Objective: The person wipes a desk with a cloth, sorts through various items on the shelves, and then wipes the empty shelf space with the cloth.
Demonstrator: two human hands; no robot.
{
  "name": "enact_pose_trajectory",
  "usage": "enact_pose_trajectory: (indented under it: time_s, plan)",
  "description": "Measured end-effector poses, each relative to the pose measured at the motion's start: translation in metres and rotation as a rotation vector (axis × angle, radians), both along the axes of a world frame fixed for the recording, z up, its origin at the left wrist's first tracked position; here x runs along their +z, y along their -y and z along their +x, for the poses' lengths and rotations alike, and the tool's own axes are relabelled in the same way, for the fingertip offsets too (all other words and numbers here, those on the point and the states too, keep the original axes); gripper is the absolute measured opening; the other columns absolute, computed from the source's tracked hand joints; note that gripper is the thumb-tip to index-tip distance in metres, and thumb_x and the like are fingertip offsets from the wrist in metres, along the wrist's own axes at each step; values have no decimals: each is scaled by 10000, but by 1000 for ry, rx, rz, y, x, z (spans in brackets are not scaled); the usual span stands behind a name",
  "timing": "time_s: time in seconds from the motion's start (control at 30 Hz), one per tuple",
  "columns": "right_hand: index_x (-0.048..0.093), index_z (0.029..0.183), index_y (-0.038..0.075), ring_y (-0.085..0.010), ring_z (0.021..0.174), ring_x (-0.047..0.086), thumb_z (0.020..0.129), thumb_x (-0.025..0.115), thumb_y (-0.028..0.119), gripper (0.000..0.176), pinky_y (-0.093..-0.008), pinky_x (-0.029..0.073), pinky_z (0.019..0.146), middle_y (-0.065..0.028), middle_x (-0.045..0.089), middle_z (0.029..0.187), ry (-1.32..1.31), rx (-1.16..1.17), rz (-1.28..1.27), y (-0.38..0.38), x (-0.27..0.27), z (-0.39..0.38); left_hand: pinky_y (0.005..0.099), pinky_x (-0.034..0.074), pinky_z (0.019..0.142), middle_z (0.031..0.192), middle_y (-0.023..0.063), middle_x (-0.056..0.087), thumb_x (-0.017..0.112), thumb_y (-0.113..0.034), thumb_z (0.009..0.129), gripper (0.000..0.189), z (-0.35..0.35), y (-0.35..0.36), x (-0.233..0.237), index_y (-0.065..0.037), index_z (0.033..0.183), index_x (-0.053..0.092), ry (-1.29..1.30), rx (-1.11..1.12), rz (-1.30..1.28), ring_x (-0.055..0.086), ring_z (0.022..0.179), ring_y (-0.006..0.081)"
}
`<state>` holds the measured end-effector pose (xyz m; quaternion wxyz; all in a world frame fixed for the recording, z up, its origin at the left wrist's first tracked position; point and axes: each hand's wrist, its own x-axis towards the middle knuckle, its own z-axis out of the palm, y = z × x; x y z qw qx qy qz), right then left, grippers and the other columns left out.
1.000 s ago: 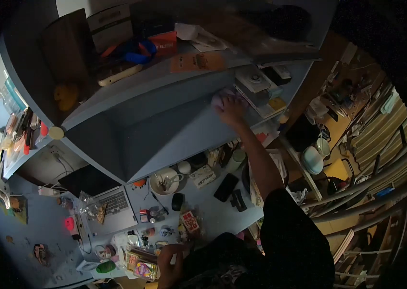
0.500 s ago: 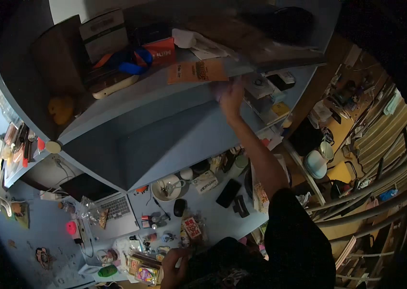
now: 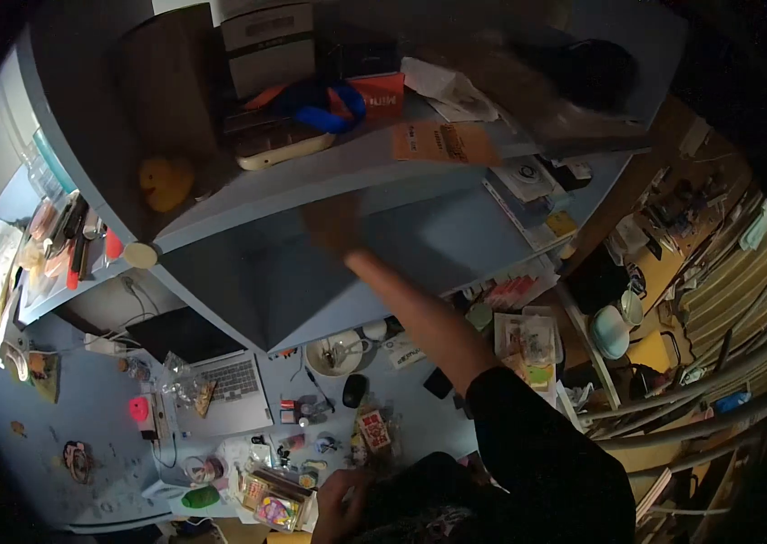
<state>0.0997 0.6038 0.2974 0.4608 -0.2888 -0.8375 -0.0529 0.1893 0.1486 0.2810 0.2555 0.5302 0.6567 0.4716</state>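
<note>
My right hand (image 3: 331,227) reaches into the middle compartment of the blue-grey shelf (image 3: 311,286), over its bare board. Motion blurs the fingers, so whether they hold anything does not show. Low in the view, close to my body, my left hand (image 3: 338,500) is curled closed; what it may hold is hidden. Beside it lie a clear package with a colourful label (image 3: 277,510) and a red-and-white packet (image 3: 372,430). Just above my right hand, an orange envelope (image 3: 445,142) hangs over the upper shelf's edge.
The upper shelf carries a yellow duck (image 3: 166,183), a blue band (image 3: 340,109) and boxes. Small boxes (image 3: 528,181) fill the compartment's right end. Below are a laptop (image 3: 224,390), a white bowl (image 3: 336,354) and a mouse (image 3: 355,391). Metal bars (image 3: 701,426) run along the right.
My right hand has swept left along the shelf, away from the small boxes at its right end. The view has shifted, so the shelf sits further right. My left hand stays low.
</note>
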Motion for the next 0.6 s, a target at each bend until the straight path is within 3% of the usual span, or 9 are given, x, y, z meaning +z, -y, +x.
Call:
enact_pose_trajectory:
  time_s: [0.03,0.13,0.27,0.33,0.43,0.6]
  plan:
    - [487,1239,-19,-385,1133,445,884,502,189,412,-555,297,980,-219,490,1234,40,89,-23,23,14,-10,362,481,709,896,148,628,560,2,830,123,0,3,0,-18,935,620,-3,5,0,616,815,286]
    - [535,1186,-29,-400,1089,494,853,528,147,376,-555,353,933,-225,541,1179,-32,278,-51,60,24,-46,362,482,710,897,149,627,562,2,828,125,-1,10,1,-19,937,620,-12,28,1,616,816,287]
    - [533,1188,-39,-368,1085,517,841,538,125,383,-541,374,916,-225,543,1191,-4,246,-87,68,34,-61,362,482,711,899,149,627,565,3,825,128,3,14,0,-20,939,620,-17,31,-4,615,818,289]
    - [534,1173,-60,-342,1085,526,848,531,122,373,-503,392,917,-225,541,1196,129,322,-41,54,39,-42,363,483,712,900,149,627,567,3,824,130,3,10,1,-20,940,620,-24,-12,-8,615,818,290]
    - [569,1157,-6,-322,1084,531,843,550,132,343,-468,410,909,-193,546,1207,101,78,104,35,40,-2,363,483,713,901,149,627,570,3,822,132,7,1,1,-21,942,620,-29,-84,-9,615,819,292]
    - [601,1125,18,-349,1083,517,875,565,245,339,-475,401,920,-179,545,1207,56,-135,-5,-56,44,103,364,484,714,903,149,627,574,3,818,137,8,-14,4,-22,944,621,-58,-177,-12,615,821,294]
